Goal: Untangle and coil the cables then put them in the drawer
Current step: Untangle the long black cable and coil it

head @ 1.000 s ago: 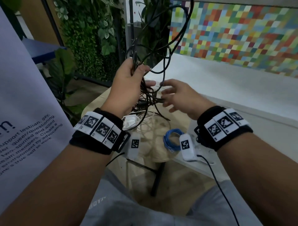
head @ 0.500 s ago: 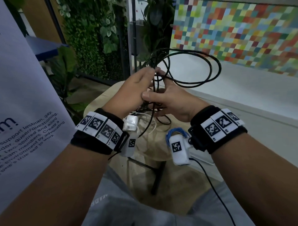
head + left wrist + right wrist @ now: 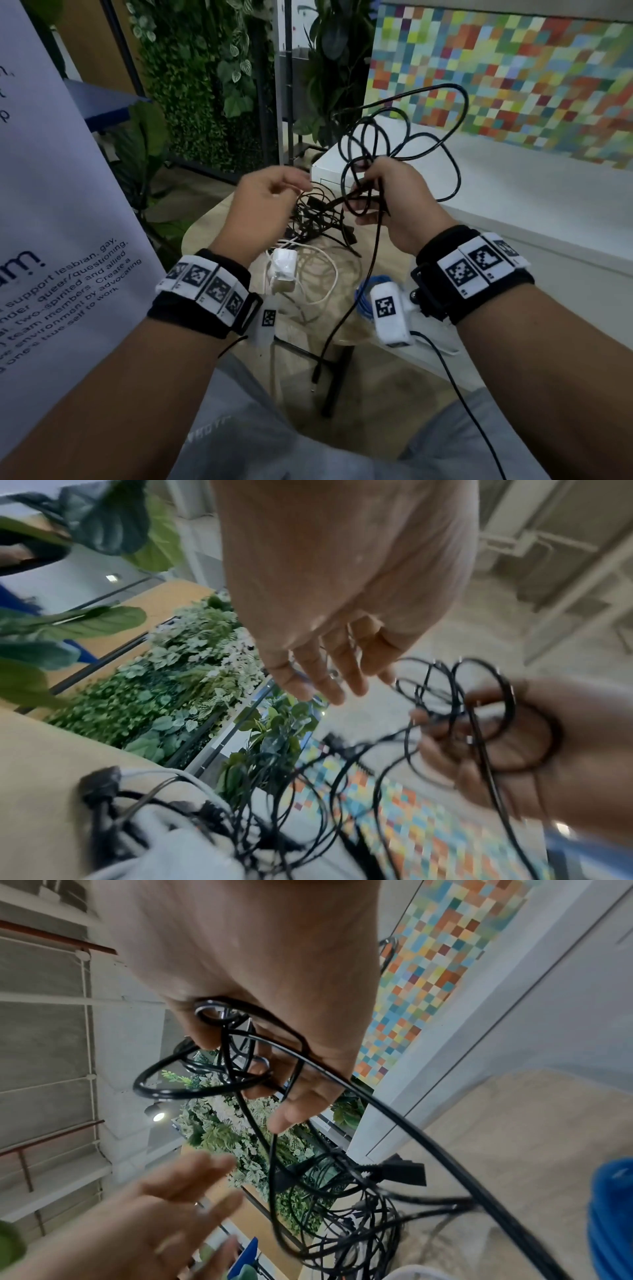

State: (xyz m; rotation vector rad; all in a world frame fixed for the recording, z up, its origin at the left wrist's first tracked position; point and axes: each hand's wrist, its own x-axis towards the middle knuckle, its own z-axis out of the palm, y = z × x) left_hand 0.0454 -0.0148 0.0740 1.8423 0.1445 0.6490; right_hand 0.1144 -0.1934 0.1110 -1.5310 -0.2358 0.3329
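My right hand (image 3: 375, 192) grips a bundle of loose black cable loops (image 3: 416, 137) raised over the small round table (image 3: 209, 222). One end of that cable hangs down to a plug (image 3: 315, 377) below the table edge. My left hand (image 3: 287, 186) hovers just left of the bundle with its fingers relaxed, holding nothing. A tangle of other black cables (image 3: 318, 219) lies on the table beneath both hands. The right wrist view shows the loops (image 3: 222, 1064) pinched under my right hand's fingers (image 3: 294, 1112). In the left wrist view my left fingers (image 3: 329, 674) are spread free.
A white charger with a white cord (image 3: 282, 270) and a blue coiled cable (image 3: 363, 298) lie on the table's near side. A white counter (image 3: 513, 192) runs along the right under a coloured mosaic wall. A printed banner (image 3: 51, 205) stands at the left, with plants behind.
The left hand let go of the black cable and drew away to the left. The right hand keeps the loops and has shifted right, and a free end now dangles.
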